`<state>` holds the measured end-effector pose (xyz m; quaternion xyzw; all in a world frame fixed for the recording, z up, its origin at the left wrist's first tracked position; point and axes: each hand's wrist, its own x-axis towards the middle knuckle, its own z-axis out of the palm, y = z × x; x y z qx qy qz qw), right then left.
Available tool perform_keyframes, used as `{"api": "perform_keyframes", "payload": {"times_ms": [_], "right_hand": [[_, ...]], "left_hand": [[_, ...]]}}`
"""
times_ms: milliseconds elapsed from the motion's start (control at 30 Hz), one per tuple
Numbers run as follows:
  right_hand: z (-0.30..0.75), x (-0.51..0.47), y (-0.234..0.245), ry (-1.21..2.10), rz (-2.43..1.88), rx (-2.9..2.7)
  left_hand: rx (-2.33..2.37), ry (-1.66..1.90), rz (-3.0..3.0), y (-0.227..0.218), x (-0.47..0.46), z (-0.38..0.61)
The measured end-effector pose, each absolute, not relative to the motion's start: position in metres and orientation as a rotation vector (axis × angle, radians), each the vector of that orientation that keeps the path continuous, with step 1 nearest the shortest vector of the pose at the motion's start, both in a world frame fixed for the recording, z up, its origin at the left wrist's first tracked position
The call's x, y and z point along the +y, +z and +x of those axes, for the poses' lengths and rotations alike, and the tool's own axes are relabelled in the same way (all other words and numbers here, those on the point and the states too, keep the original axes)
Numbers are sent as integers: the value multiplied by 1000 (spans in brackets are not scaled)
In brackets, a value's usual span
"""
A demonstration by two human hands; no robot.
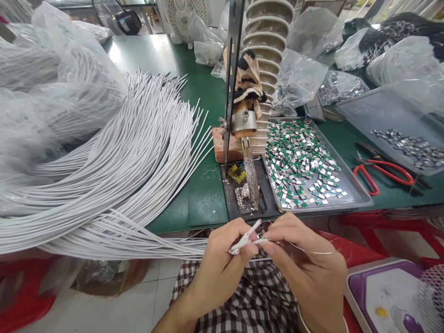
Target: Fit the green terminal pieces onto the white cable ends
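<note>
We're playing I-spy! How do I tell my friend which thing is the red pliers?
Start at the green table and find the metal tray of little green pieces. Just right of it, in front of a shallow bin, lie the pliers. Their bright red handles set them apart from the dark tool beside them.

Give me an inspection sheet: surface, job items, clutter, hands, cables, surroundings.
Surface: green tabletop.
Job items: cable ends in hand; small green-and-silver parts in a metal tray.
Clutter: plastic bags at left, more behind; red-handled pliers right of the tray.
Hands: left hand grips the cable ends; right hand has its fingertips at one of them.
Cables: white cables spread over the table's left, some running past its front edge.
Surroundings: fan behind, corrugated hose above, red stool at right.
</note>
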<state>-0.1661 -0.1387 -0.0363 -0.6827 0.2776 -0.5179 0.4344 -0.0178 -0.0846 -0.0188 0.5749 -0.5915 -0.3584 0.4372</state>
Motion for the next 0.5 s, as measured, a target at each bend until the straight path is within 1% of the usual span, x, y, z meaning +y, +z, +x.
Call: {"api": "perform_keyframes", "payload": {"times_ms": [167, 367, 433, 500], "right_hand": [[-170, -143, -35, -1185, -1696, 597], [-176, -152, -30, -917, -1597, 644], [-179, -164, -34, -938, -1702, 753], [-181, -181, -43, -1070, -1872, 1109]], "left_hand": [[-1482, -889, 1406, -17, -90, -15], [-1487, -829, 1400, -17, -91, -14], [-1462, -814, 1419, -17, -91, -13], [-1414, -806, 1468, -18, -91, -12]]}}
